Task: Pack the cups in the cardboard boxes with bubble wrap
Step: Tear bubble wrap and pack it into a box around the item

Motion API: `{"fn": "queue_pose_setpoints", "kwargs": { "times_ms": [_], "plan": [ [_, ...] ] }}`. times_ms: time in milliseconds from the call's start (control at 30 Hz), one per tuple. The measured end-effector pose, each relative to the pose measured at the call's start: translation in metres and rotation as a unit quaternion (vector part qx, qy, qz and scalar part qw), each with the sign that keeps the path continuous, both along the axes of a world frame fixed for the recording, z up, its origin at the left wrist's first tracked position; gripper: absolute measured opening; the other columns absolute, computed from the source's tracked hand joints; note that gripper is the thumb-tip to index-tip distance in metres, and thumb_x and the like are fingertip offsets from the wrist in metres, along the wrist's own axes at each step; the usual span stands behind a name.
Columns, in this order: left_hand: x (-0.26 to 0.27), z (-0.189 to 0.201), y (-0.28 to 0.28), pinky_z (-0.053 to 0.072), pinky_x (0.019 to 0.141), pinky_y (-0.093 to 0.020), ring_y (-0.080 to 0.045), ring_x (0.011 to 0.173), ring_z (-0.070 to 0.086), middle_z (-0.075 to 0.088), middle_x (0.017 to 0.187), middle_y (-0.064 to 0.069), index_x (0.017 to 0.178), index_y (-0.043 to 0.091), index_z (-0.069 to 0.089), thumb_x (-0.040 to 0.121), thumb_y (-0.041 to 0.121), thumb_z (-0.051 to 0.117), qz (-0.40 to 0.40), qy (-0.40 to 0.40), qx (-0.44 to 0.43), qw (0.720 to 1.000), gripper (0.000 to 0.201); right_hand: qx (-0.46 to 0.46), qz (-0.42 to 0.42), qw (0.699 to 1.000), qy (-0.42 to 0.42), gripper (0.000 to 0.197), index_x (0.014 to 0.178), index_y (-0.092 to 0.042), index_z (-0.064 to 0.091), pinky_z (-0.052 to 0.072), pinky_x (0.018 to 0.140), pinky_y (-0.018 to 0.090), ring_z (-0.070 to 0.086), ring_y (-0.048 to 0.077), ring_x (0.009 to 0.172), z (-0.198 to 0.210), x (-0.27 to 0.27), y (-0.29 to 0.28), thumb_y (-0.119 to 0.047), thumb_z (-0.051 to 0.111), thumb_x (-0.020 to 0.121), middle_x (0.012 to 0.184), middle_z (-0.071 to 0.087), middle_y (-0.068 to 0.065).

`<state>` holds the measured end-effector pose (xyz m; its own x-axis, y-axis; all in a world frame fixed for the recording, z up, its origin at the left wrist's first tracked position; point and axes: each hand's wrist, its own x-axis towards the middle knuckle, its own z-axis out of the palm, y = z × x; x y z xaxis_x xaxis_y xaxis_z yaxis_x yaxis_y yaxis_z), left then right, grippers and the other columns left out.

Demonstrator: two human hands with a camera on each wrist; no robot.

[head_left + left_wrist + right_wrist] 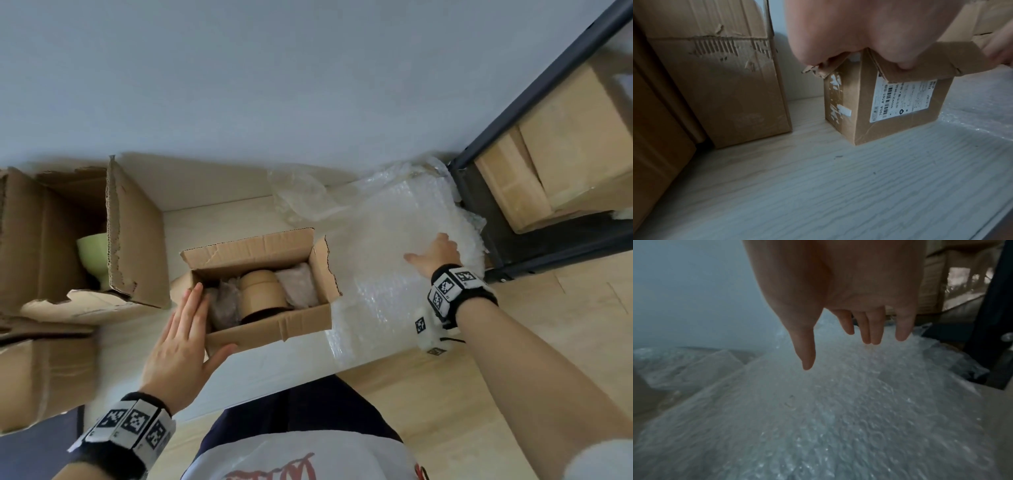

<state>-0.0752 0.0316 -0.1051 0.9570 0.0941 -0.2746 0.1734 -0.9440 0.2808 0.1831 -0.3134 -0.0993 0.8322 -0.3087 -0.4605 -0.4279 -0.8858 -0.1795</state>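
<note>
From the head view, the small cardboard box [260, 294] stands open on the white table [274, 370] and already holds a brown cup [262, 291] lying between two bubble-wrapped bundles [298, 286], so this box looks close to full; I judge it wants a top layer of padding and its flaps closed. The left hand [181, 342] lies flat with straight fingers against the box's near-left corner, steadying it without clasping anything. The right hand [436, 255] reaches out over the pile of bubble wrap [383, 246] to the right of the box, fingers spread and released, nothing taken up yet. At far left a larger torn box [85, 233] stands open with a green cup [92, 253] inside, bare of wrap as far as can be seen, so that one seems left to do. A dark metal shelf [513, 219] with more cartons stands at far right, close by the wrap pile. In the left wrist view, the left hand [859, 32] presses on the small box's [890, 105] folded-down flap above a shipping label [904, 100]; the larger box [725, 81] stands just to the left, leaving a narrow gap of table. In the right wrist view, the right hand [838, 296] hangs with loose, straight fingers [807, 353] over the bubble wrap [838, 410]; whether the tips touch it I cannot tell. The shelf's post [992, 305] stands near on the right and could crowd a wide pull of the sheet.
</note>
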Motion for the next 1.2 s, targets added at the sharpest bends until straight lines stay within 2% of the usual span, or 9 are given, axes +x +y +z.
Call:
{"fn": "queue_pose_setpoints", "kwargs": {
  "times_ms": [200,300,467,633,700,900,1033,1133,1200],
  "plan": [
    [-0.004,-0.006,0.006,0.017,0.113,-0.036,-0.005,0.143,-0.003,0.000,0.157,0.006,0.147,0.011,0.027,0.070,0.088,0.020,0.036,-0.037,-0.075,0.996,0.109,0.018,-0.036,0.999,-0.015,0.083,0.137,-0.005,0.025,0.039,0.101,0.054,0.045,0.042,0.121,-0.020,0.010,0.001,-0.022,0.078,0.076,0.138,0.037,0.022],
    [-0.005,-0.005,0.006,0.016,0.113,-0.034,-0.002,0.142,-0.008,-0.006,0.157,0.008,0.149,0.013,0.022,0.069,0.089,0.020,0.043,-0.030,-0.079,0.996,0.111,0.018,-0.022,0.998,-0.057,0.065,0.131,-0.006,0.036,0.046,0.091,0.045,0.052,0.042,0.112,-0.020,0.011,0.000,-0.016,0.075,0.079,0.132,0.043,0.020],
    [-0.004,-0.003,0.007,0.018,0.111,-0.034,-0.005,0.143,-0.004,-0.005,0.157,0.011,0.148,0.014,0.026,0.070,0.081,0.032,0.042,-0.032,-0.079,0.995,0.103,-0.003,0.068,0.986,-0.151,0.015,0.102,-0.003,0.063,0.046,0.077,0.037,0.059,0.038,0.094,-0.010,0.011,-0.011,-0.008,0.061,0.087,0.110,0.060,0.019],
    [-0.005,-0.001,0.007,0.022,0.112,-0.036,-0.008,0.144,0.001,-0.007,0.155,0.015,0.148,0.014,0.025,0.074,0.066,0.053,0.047,-0.032,-0.093,0.994,0.094,0.011,0.097,0.971,-0.220,0.012,0.098,-0.002,0.060,0.039,0.068,0.036,0.059,0.039,0.090,0.018,0.008,-0.017,-0.010,0.054,0.093,0.095,0.064,0.021],
    [-0.002,0.004,0.007,0.029,0.110,-0.038,-0.017,0.143,0.016,-0.001,0.156,0.012,0.149,0.015,0.023,0.074,0.056,0.053,0.068,-0.037,-0.107,0.991,0.091,0.036,0.094,0.960,-0.259,0.012,0.098,-0.001,0.058,0.038,0.066,0.035,0.059,0.038,0.089,0.034,0.007,-0.020,-0.011,0.051,0.095,0.092,0.063,0.021],
    [0.026,0.050,0.011,0.043,0.098,-0.051,-0.031,0.131,0.040,0.021,0.155,-0.002,0.144,0.021,0.030,0.080,0.046,0.051,0.141,-0.116,-0.132,0.974,0.072,0.158,0.150,0.906,-0.362,0.007,0.098,-0.010,0.060,0.052,0.078,0.034,0.064,0.024,0.094,0.096,0.003,-0.020,-0.011,0.059,0.092,0.095,0.068,0.009],
    [0.059,0.092,-0.008,0.039,0.095,-0.038,-0.018,0.130,0.040,0.028,0.152,0.001,0.140,0.023,0.037,0.079,0.042,0.056,0.092,-0.218,-0.143,0.961,0.066,0.248,0.250,0.847,-0.398,0.007,0.097,-0.013,0.064,0.046,0.078,0.009,0.062,0.007,0.089,0.147,-0.001,-0.005,-0.012,0.060,0.091,0.090,0.066,-0.003],
    [0.089,0.123,-0.026,0.032,0.099,-0.028,-0.001,0.130,0.028,0.026,0.153,0.005,0.144,0.028,0.028,0.076,0.051,0.055,0.043,-0.271,-0.176,0.945,0.077,0.242,0.347,0.808,-0.411,0.009,0.096,-0.013,0.067,0.046,0.081,0.007,0.061,0.002,0.088,0.181,-0.008,0.016,-0.009,0.061,0.090,0.091,0.067,-0.007],
    [0.109,0.139,-0.036,0.025,0.103,-0.021,0.000,0.134,0.022,0.024,0.154,0.002,0.148,0.028,0.016,0.072,0.056,0.059,0.025,-0.285,-0.194,0.938,0.091,0.252,0.386,0.783,-0.418,0.010,0.096,-0.010,0.068,0.046,0.083,0.007,0.061,0.002,0.088,0.200,-0.014,0.032,-0.007,0.061,0.090,0.090,0.067,-0.007]
  ]
}}
